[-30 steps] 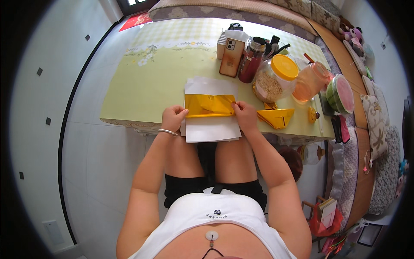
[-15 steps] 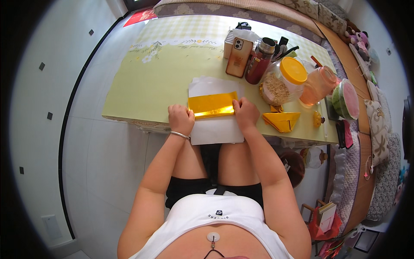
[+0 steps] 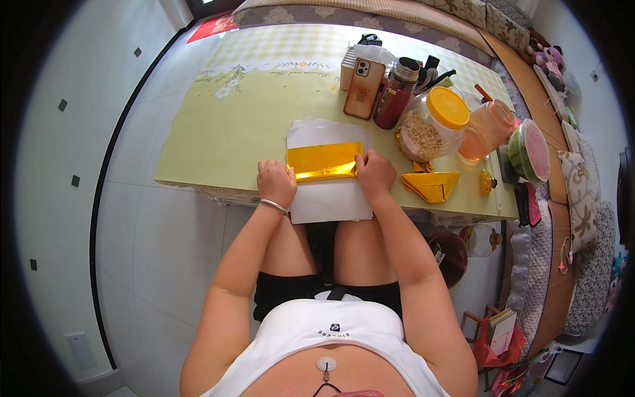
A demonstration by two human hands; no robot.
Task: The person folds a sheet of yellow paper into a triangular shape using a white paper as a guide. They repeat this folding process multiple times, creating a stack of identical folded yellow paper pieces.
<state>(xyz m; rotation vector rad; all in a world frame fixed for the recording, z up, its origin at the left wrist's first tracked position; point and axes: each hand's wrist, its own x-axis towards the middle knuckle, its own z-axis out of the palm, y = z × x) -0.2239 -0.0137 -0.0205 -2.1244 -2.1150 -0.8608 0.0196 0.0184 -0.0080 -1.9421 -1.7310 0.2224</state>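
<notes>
Foil strip, gold, glossy, flat; centre of frame, atop matte white paper on the bench; left hand and right hand, fingers clamped on its ends; step in hand, seemingly flattening a fold; next move likely calls for even pressure along the lower edge; right of centre, angular folded gold piece.

The left hand and the right hand hold a strip of gold foil by its two ends. Under it, white paper lies on the green tabletop, passing its near edge. On the right is a folded gold piece, near a yellow-lidded jar.
</notes>
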